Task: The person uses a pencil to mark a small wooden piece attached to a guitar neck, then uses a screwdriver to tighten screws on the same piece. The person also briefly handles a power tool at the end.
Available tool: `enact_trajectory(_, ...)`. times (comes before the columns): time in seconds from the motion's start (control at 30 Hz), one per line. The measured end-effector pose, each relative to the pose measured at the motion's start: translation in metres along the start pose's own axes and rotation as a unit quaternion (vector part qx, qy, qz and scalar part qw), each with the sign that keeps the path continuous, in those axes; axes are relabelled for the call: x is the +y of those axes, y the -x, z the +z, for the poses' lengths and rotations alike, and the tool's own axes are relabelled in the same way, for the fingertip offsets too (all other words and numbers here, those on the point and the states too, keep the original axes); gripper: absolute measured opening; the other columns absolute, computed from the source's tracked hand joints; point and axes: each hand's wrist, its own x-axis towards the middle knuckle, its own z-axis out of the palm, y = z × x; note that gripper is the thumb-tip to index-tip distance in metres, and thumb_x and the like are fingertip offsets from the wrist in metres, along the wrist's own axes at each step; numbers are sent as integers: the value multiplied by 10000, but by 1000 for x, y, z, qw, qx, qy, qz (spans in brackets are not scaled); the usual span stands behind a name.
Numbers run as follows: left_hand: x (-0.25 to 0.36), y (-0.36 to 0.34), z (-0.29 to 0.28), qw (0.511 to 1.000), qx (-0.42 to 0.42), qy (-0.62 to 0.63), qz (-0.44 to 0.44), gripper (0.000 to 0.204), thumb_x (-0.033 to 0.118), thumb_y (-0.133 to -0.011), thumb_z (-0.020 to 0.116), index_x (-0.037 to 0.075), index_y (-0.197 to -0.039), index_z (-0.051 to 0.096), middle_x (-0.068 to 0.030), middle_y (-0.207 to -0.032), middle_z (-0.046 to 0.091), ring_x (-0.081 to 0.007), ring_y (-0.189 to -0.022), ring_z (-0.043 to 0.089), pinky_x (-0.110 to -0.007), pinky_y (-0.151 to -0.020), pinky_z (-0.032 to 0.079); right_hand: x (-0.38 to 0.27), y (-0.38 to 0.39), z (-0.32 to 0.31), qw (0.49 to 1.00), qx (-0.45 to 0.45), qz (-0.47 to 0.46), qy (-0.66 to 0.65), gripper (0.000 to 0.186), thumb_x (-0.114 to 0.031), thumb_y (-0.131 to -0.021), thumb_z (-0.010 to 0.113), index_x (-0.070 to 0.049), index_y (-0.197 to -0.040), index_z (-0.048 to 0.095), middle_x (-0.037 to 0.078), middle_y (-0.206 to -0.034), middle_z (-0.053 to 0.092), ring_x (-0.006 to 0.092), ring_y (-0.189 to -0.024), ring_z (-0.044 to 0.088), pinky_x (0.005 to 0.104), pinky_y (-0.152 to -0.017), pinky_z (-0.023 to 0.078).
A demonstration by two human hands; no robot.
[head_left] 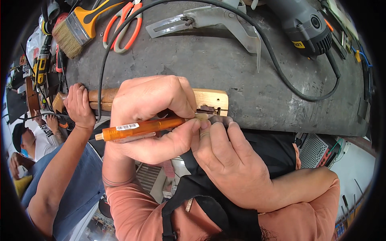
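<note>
Screwdriver [140, 129], orange-handled, lies level in the left hand [150, 116], whose grip is wrapped tight around it, tip at the wooden piece [209, 99] on the surface [225, 60] edge. Right hand [229, 160] pinches the tip. Another person's hand [78, 105] grasps the wood's far end. Beyond lie scissors [122, 28], brush [78, 28] and grinder [301, 26].

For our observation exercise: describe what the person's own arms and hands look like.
The left hand and right hand are bare, without gloves. Both arms wear salmon-orange sleeves; black straps cross the matching top.
</note>
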Motion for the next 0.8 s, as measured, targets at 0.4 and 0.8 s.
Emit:
enact_trajectory(0.4,1,15,-7,987,133,88,-1,187,80,-964,811,-34,-1064,701,-171,-933,751,-217,-784,699,-321,-693,536,4,2,4,999,18,-9,30,551,-185,-972,653,-23,-1497,702,110,-1372,597,253,-1299,602,400,-1124,569)
enact_trajectory(0.8,-2,83,25,900,132,-396,125,293,103,-900,868,138,-1147,714,-120,-1128,831,-319,-1050,773,-451,-822,610,14,9,10,996,76,12,-42,515,-144,-965,706,-68,-1473,742,75,-1400,603,218,-1238,619,391,-1014,541)
